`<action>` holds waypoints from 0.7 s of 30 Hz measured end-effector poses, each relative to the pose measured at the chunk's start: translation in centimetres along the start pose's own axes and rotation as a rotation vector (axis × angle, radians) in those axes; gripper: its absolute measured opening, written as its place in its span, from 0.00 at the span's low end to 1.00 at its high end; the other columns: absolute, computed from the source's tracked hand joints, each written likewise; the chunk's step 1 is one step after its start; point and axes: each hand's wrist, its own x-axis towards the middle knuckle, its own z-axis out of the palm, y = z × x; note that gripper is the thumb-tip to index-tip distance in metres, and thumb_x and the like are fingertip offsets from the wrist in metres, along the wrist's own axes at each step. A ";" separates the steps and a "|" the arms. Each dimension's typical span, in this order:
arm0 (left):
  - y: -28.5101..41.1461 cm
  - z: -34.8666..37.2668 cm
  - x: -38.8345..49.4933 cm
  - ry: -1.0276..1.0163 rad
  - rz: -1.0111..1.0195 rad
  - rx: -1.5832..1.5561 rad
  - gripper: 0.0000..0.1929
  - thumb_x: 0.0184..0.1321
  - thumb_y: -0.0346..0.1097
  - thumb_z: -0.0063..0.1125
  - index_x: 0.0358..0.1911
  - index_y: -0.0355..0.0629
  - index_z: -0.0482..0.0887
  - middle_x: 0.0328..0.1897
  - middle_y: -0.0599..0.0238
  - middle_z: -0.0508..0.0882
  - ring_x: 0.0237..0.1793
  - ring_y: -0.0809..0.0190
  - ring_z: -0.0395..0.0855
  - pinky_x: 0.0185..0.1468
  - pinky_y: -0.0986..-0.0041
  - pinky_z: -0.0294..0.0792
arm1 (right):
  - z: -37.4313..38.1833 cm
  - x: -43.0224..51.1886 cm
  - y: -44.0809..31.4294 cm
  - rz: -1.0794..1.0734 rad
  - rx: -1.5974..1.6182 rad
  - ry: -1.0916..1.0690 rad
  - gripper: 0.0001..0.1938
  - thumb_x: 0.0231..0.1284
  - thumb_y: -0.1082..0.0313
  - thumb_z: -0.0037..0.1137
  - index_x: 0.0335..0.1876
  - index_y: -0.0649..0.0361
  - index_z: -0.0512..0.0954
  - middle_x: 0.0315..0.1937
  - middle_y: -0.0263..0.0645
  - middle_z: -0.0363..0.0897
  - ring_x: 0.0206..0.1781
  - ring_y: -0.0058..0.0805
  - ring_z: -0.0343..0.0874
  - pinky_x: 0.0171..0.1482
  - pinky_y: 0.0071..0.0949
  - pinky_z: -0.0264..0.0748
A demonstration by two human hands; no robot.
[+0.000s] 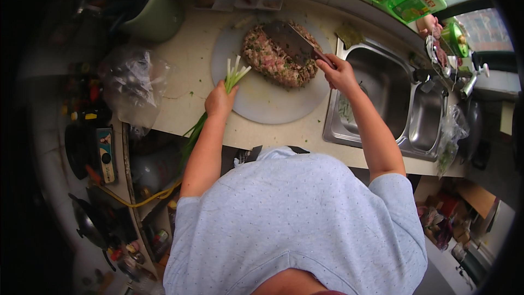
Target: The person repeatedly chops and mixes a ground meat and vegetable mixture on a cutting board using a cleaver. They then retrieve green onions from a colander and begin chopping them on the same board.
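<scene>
My left hand point(221, 100) grips a bunch of green onions point(233, 77) at the left edge of a round white cutting board point(266, 108). Their white ends point up over the board, and the green leaves hang down past my forearm. My right hand point(337, 74) is closed around the handle of a cleaver point(290, 41). The broad blade lies flat or nearly so over a mound of minced meat point(266, 58) with green bits in it. The blade hides part of the mound; whether it presses into the meat cannot be told.
A double steel sink point(380, 86) is set into the counter at the right. Left of the board are a clear plastic bag point(137, 82) and a pale green container point(157, 18). Green soap bottles point(417, 0) stand on the ledge at the upper right. A gas stove point(105, 153) is at the left.
</scene>
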 end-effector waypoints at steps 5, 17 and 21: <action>0.0 0.2 -0.2 -0.013 -0.038 -0.007 0.20 0.60 0.54 0.61 0.45 0.45 0.80 0.36 0.47 0.87 0.40 0.39 0.85 0.42 0.50 0.75 | 1.3 -5.1 -1.3 -0.203 -0.107 -0.157 0.14 0.67 0.62 0.57 0.50 0.60 0.70 0.32 0.38 0.84 0.31 0.30 0.83 0.36 0.30 0.79; 0.0 0.3 -0.3 -0.025 -0.079 0.003 0.21 0.60 0.55 0.60 0.47 0.46 0.81 0.37 0.47 0.86 0.41 0.39 0.84 0.43 0.51 0.74 | 1.6 0.2 -0.5 -0.151 -0.537 0.030 0.23 0.65 0.44 0.56 0.44 0.61 0.79 0.37 0.52 0.84 0.40 0.50 0.83 0.44 0.41 0.77; -0.4 0.7 -0.4 0.002 -0.055 0.009 0.21 0.60 0.55 0.60 0.45 0.46 0.80 0.36 0.47 0.87 0.39 0.40 0.85 0.42 0.50 0.75 | 0.8 2.0 -0.2 0.009 -0.411 -0.031 0.25 0.64 0.44 0.58 0.48 0.64 0.79 0.31 0.46 0.83 0.33 0.36 0.83 0.37 0.34 0.77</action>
